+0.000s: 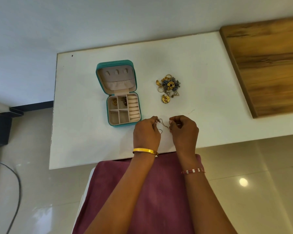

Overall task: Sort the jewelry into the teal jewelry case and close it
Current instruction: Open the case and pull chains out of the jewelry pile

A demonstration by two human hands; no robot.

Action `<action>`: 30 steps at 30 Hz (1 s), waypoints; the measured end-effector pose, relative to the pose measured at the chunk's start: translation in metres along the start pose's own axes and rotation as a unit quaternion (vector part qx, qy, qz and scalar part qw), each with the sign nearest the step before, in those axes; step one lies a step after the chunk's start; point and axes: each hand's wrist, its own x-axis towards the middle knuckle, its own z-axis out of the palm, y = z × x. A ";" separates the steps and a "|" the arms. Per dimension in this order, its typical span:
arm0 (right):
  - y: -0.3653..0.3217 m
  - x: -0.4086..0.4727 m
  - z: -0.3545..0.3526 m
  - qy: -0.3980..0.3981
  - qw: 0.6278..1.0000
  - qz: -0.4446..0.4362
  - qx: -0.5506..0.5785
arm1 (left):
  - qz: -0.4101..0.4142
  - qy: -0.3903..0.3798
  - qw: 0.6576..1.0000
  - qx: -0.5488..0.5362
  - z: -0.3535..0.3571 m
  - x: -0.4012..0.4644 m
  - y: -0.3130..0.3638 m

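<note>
White desk [85,141] carries our open teal jewelry case [119,93] beside the jewelry pile [168,86], while our left hand [146,132] and right hand [184,130] pinch a thin chain [162,125] between closed fingers near its front edge.

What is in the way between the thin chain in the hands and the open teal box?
Nothing visible. The thin chain hangs between the left hand and right hand, just right of the open teal jewelry case; only bare white table lies between.
</note>
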 end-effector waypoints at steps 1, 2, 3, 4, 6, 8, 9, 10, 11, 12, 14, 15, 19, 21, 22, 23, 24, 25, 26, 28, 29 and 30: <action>0.000 -0.001 0.000 0.001 0.999 -0.020 -0.030 | 0.001 -0.004 1.000 0.009 -0.002 -0.001 -0.001; -0.001 -0.002 0.000 -0.001 0.998 -0.037 -0.055 | 0.001 -0.005 1.000 0.015 -0.003 -0.003 -0.003; -0.002 -0.003 0.001 -0.004 0.996 -0.049 -0.074 | -0.001 -0.004 1.000 0.016 -0.006 -0.004 -0.004; -0.003 -0.005 0.001 -0.006 0.994 -0.061 -0.090 | -0.001 0.001 1.000 0.010 -0.009 -0.006 -0.006; -0.005 -0.007 0.001 0.003 0.989 -0.095 -0.111 | 0.002 0.017 1.000 -0.013 -0.017 -0.010 -0.010; -0.008 -0.009 0.002 0.025 0.983 -0.132 -0.127 | 0.002 0.038 0.998 -0.046 -0.027 -0.013 -0.016; -0.011 -0.010 0.002 0.033 0.980 -0.146 -0.130 | 0.003 0.051 0.997 -0.063 -0.033 -0.013 -0.020; -0.014 -0.011 0.003 0.035 0.978 -0.159 -0.129 | 0.007 0.066 0.995 -0.076 -0.038 -0.014 -0.024; -0.017 -0.013 0.004 0.031 0.977 -0.172 -0.124 | 0.012 0.086 0.993 -0.085 -0.043 -0.013 -0.029; -0.021 -0.015 0.008 0.021 0.975 -0.187 -0.116 | 0.017 0.110 0.990 -0.092 -0.048 -0.012 -0.035; -0.031 -0.018 0.018 -0.011 0.971 -0.213 -0.109 | 0.019 0.168 0.980 -0.103 -0.054 -0.010 -0.049; -0.037 -0.019 0.024 -0.028 0.966 -0.228 -0.116 | 0.019 0.200 0.974 -0.106 -0.054 -0.009 -0.055; -0.064 -0.010 0.054 -0.077 0.935 -0.292 -0.185 | -0.021 0.251 0.962 -0.108 -0.048 -0.006 -0.073; -0.073 -0.001 0.069 -0.092 0.916 -0.311 -0.234 | -0.049 0.236 0.964 -0.110 -0.045 -0.003 -0.077; -0.076 0.004 0.077 -0.099 0.906 -0.316 -0.264 | -0.060 0.227 0.966 -0.111 -0.045 -0.001 -0.079; -0.078 0.009 0.084 -0.105 0.895 -0.319 -0.294 | -0.067 0.220 0.967 -0.114 -0.045 0.000 -0.079; -0.079 0.013 0.090 -0.111 0.885 -0.320 -0.319 | -0.071 0.215 0.967 -0.117 -0.045 0.001 -0.080; -0.080 0.016 0.094 -0.115 0.877 -0.319 -0.339 | -0.074 0.211 0.967 -0.120 -0.045 0.002 -0.081; -0.081 0.018 0.096 -0.117 0.872 -0.315 -0.357 | -0.076 0.207 0.968 -0.121 -0.045 0.002 -0.081; -0.085 0.018 0.099 -0.123 0.862 -0.304 -0.387 | -0.081 0.202 0.968 -0.123 -0.045 0.001 -0.082; -0.087 0.017 0.100 -0.126 0.858 -0.298 -0.399 | -0.083 0.200 0.968 -0.126 -0.045 0.002 -0.082; -0.090 0.016 0.101 -0.129 0.855 -0.293 -0.409 | -0.085 0.198 0.968 -0.128 -0.045 0.002 -0.082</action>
